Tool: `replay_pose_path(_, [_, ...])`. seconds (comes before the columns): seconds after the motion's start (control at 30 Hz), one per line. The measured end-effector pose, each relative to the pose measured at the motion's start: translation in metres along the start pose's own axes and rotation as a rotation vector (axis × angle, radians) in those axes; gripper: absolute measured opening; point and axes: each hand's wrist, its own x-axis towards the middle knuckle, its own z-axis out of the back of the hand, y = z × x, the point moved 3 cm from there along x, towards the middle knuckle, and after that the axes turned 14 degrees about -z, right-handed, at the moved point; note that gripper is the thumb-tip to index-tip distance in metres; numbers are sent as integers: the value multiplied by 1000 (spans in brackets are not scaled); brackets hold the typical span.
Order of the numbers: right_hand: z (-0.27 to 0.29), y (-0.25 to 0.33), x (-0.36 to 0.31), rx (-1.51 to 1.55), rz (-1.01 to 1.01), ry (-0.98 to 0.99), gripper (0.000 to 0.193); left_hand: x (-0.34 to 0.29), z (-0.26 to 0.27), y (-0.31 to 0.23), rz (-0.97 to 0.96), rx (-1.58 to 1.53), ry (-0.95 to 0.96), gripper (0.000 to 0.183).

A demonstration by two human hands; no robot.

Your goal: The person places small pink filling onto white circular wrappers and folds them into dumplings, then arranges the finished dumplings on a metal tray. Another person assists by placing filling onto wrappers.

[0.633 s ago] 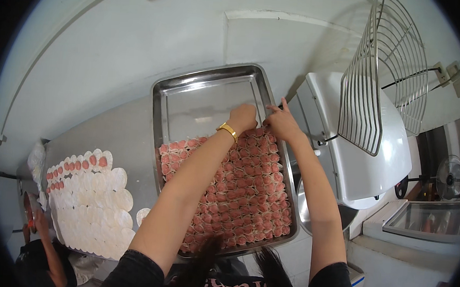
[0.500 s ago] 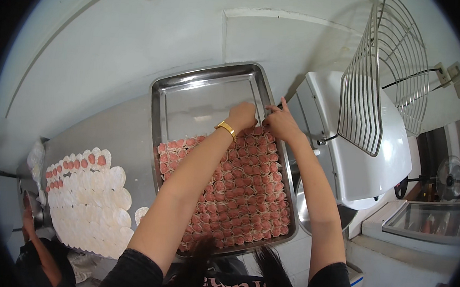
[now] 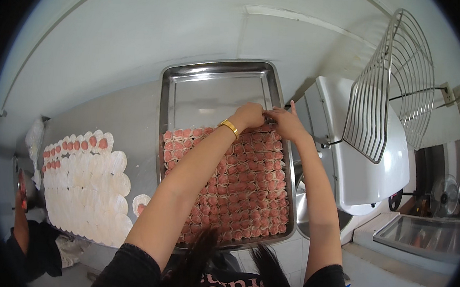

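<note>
A steel tray [image 3: 165,95] holds close rows of small open-topped dumplings [image 3: 238,181] with pink filling showing. My left hand [image 3: 249,115], with a gold watch [image 3: 230,127] at the wrist, is closed at the far right end of the rows. Close against it is my right hand [image 3: 289,124], its fingers bent together and one finger sticking up. Whatever lies between the fingertips is hidden. Beside the tray's left edge, partly behind my left forearm, is a round wrapper [image 3: 138,201] with filling on it.
Overlapping pale wrappers [image 3: 87,187] cover the table at left, the far ones topped with meat. A wire rack [image 3: 369,112] and a white appliance [image 3: 376,168] stand at right, a steel bowl [image 3: 330,223] below. Another person's arm [image 3: 21,225] shows at far left.
My hands have come closer together at the far right end of the dumpling rows. The view has shifted slightly, and the person at far left has moved an arm.
</note>
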Motion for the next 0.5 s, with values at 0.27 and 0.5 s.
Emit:
replay_pose_path(0.27, [-7,-6,8,-33,-38,260,29,-148,95,6,-98,-99,-395,22])
replay_pose_path(0.5, [17,21,-7,364,-97,-64,40,-410,108,35,500,56,-426,19])
